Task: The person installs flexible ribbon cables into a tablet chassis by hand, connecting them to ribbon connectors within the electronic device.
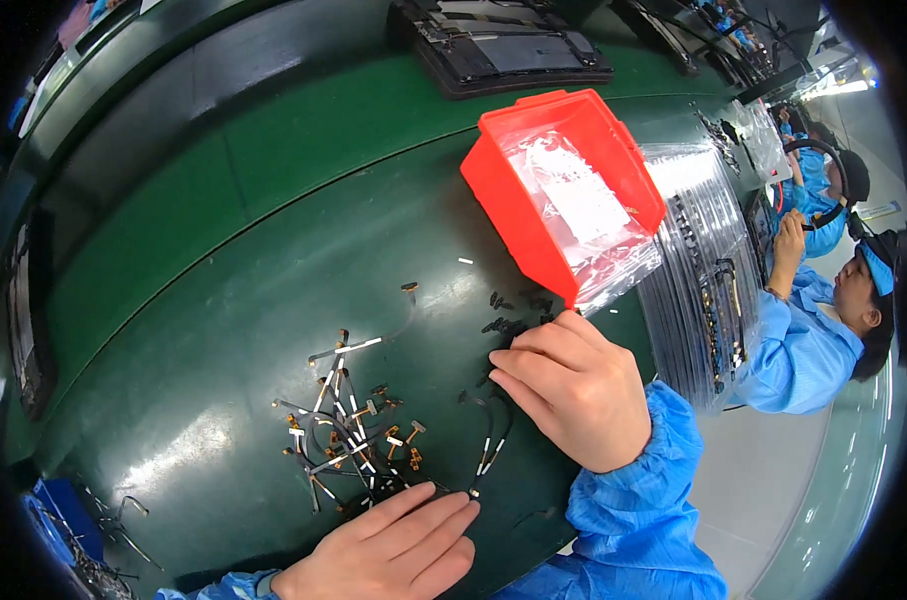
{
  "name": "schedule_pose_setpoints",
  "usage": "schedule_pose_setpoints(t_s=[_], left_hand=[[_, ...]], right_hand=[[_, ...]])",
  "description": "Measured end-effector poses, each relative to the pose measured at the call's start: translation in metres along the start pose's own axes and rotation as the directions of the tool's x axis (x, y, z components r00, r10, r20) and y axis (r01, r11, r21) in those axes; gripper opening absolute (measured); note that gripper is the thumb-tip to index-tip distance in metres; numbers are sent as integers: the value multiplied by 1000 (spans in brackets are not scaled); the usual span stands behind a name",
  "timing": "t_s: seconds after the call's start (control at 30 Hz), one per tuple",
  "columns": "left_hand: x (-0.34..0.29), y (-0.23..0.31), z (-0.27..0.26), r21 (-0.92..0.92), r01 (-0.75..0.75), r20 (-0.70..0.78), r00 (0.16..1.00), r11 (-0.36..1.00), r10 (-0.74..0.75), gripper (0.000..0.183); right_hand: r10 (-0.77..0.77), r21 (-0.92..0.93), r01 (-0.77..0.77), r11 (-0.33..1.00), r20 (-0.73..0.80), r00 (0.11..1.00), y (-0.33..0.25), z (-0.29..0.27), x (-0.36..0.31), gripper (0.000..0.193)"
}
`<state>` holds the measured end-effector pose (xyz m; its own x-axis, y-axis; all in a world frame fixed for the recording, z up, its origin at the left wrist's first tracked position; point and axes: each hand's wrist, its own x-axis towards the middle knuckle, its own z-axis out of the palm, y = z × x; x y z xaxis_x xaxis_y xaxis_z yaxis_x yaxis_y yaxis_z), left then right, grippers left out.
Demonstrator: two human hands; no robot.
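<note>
My left hand (388, 545) lies with its fingers stretched out at the near edge of a loose pile of short black cables (338, 440), which have small gold connectors and white bands. Beside its fingertips is a looped pair of cables (488, 450) with white bands. My right hand (583, 390) is closed in a pinch just above the table, next to several small black pieces (503, 325). Whatever sits between its thumb and forefinger is too small to make out. A single cable (358, 347) lies at the pile's far side.
A red bin (513, 215) holding a clear bag of small white pieces stands beyond my right hand. Stacked clear plastic trays (688, 300) sit right of it. A blue container (68, 515) is at the far left, a black case (503, 50) at the back. Two co-workers sit at right.
</note>
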<state>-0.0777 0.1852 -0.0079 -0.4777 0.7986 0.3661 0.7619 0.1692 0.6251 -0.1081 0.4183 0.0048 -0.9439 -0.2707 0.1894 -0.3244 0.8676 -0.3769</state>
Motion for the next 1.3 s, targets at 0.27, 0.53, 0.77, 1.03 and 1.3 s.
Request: schedule_pose_setpoints(t_s=[0.27,0.53,0.77,1.03,1.3], left_hand=[[-8,-9,5,-43,-3,-80,997,999,-1,2],[-10,-7,8,14,-46,-26,999,999,46,3],[-6,-4,11,69,-88,16,996,994,87,5],[3,3,18,151,-80,68,995,985,71,11],[13,-8,30,426,103,-32,995,899,-99,8]], right_hand=[[40,-93,-38,995,16,999,-2,12,4,21],[-294,-122,290,949,-13,956,9,20,15,29],[-335,69,331,941,50,941,11,7,1,33],[-350,47,349,936,21,936,12,26,4,22],[-315,112,317,942,-30,949,13,20,0,31]])
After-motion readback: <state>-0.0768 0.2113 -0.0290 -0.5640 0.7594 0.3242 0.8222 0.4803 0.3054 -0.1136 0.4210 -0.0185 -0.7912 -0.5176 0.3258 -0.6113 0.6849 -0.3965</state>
